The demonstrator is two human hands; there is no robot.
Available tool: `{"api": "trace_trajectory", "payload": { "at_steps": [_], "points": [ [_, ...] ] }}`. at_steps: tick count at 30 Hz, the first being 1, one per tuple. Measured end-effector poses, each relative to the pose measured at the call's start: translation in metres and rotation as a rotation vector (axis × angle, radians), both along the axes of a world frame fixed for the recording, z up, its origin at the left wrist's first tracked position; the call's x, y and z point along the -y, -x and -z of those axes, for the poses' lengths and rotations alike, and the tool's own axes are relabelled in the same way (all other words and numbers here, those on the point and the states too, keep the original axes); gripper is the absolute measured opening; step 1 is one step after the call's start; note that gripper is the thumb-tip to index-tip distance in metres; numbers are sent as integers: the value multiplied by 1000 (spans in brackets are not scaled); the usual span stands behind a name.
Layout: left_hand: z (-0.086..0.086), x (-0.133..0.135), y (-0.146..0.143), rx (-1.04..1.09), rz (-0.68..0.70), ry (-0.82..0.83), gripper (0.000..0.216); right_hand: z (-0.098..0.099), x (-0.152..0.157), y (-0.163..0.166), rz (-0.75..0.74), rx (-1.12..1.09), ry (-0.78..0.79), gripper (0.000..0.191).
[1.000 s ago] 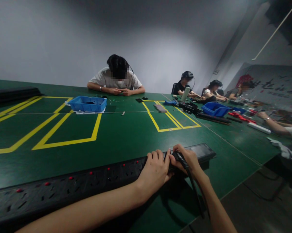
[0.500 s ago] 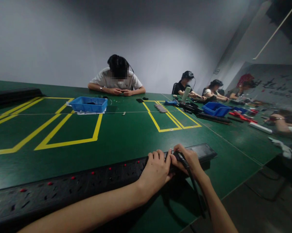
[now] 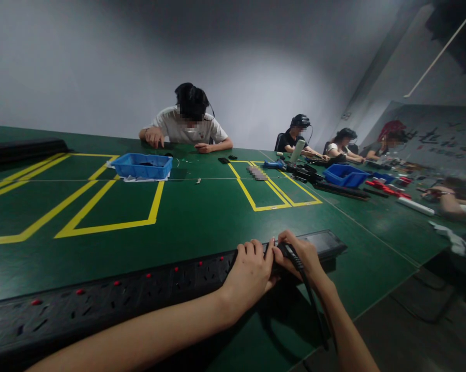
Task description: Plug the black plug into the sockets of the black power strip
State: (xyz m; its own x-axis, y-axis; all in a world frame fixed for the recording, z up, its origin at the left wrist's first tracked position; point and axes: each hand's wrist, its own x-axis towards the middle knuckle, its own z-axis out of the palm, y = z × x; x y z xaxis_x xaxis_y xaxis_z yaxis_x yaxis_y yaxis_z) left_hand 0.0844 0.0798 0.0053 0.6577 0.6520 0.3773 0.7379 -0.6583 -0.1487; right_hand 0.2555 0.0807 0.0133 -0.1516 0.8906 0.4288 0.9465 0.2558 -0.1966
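A long black power strip [image 3: 112, 294] with several sockets and red buttons lies along the front of the green table. My left hand [image 3: 252, 268] is wrapped over the strip near its right end, fingers on the far edge. Beside it, my right hand [image 3: 300, 253] is closed on a black plug [image 3: 289, 251], whose thick cord [image 3: 308, 289] hangs down past the wrist. The plug is held at the top face of the strip; how far it sits in a socket is hidden by my fingers.
A blue bin [image 3: 143, 166] stands on the table [image 3: 201, 217] between yellow tape outlines. Another black strip [image 3: 23, 150] lies at far left. A second blue bin [image 3: 344, 175], tools and red parts lie to the right. A person [image 3: 190, 119] sits opposite; other people sit at right.
My hands, the plug and the power strip stay almost exactly where they were. Across the table, the person opposite has parted their hands, one shifting toward the blue bin.
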Motion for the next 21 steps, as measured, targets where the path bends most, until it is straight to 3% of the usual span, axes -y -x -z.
{"api": "trace_trajectory", "payload": {
  "at_steps": [21],
  "points": [
    [-1,0,1,-1,8,34,62,2,1,-1,0,9,-11,24]
  ]
}}
